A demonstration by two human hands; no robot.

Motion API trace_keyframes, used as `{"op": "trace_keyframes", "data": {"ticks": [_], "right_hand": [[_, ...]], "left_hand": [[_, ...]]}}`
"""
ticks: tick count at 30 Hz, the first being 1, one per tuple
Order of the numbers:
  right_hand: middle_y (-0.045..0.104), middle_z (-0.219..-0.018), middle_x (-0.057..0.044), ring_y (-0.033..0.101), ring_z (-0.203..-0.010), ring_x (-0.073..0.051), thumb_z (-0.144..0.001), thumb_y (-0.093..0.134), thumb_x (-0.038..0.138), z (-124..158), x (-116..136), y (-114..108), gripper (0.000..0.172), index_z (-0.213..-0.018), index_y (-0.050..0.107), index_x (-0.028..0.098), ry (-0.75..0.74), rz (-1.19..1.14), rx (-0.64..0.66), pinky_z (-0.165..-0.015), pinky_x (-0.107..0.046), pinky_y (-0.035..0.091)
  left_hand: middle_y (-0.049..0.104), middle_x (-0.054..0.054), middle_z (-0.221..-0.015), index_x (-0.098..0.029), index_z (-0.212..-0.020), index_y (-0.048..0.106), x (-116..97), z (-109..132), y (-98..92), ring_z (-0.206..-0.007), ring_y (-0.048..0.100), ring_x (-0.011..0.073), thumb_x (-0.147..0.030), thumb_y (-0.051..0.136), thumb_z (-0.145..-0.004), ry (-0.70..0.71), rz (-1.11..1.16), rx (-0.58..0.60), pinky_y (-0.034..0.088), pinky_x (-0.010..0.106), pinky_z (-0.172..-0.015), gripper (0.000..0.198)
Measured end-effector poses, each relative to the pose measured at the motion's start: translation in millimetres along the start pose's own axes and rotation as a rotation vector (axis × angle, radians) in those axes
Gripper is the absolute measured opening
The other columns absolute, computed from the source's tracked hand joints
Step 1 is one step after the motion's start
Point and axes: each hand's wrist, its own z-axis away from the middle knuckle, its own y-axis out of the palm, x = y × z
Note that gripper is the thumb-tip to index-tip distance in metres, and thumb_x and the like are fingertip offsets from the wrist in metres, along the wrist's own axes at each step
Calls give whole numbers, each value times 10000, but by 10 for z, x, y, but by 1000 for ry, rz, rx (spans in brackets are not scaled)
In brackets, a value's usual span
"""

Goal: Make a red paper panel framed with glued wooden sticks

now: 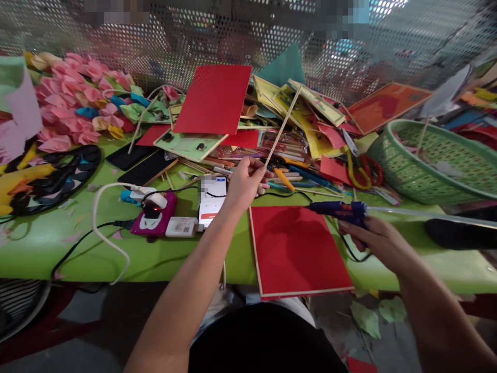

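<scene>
My left hand (pixel 250 178) pinches the lower end of a thin wooden stick (pixel 282 127), which slants up to the right. In my right hand (pixel 373 235) is a blue hot glue gun (pixel 339 209) with a long clear glue stick (pixel 423 215) out of its back. Its nozzle points left, at the top edge of a red card (pixel 298 248). That card lies at the table's front edge, with thin pale strips along its left and bottom sides. Between the left forearm and a purple power strip (pixel 155 215) lies a lit phone (pixel 212 202), partly covered by the arm.
Scissors (pixel 361 168) and a green basket (pixel 435 160) are at the right. Behind my left hand lie pens, sticks and another red card (pixel 215 98). Pink paper flowers (pixel 77 98) fill the back left. Cables run across the green table (pixel 93 264).
</scene>
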Motion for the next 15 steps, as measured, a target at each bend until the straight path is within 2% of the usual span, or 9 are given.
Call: {"op": "trace_keyframes", "data": {"ticks": [7, 15], "right_hand": [[493, -480, 17, 442, -476, -148, -770, 587, 858, 4, -8, -4, 663, -589, 568, 221, 23, 32, -8, -494, -303, 302], [496, -493, 19, 445, -488, -150, -805, 584, 828, -20, 3, 4, 636, -633, 588, 216, 4, 16, -1, -509, -307, 298]], "left_hand": [[721, 17, -762, -221, -835, 513, 25, -9, -22, -643, 658, 97, -134, 590, -966, 23, -4, 24, 531, 212, -597, 175], [725, 21, -757, -218, -829, 506, -4, 2, -2, -634, 644, 100, -114, 578, -964, 6, 2, 7, 538, 230, -609, 185]]}}
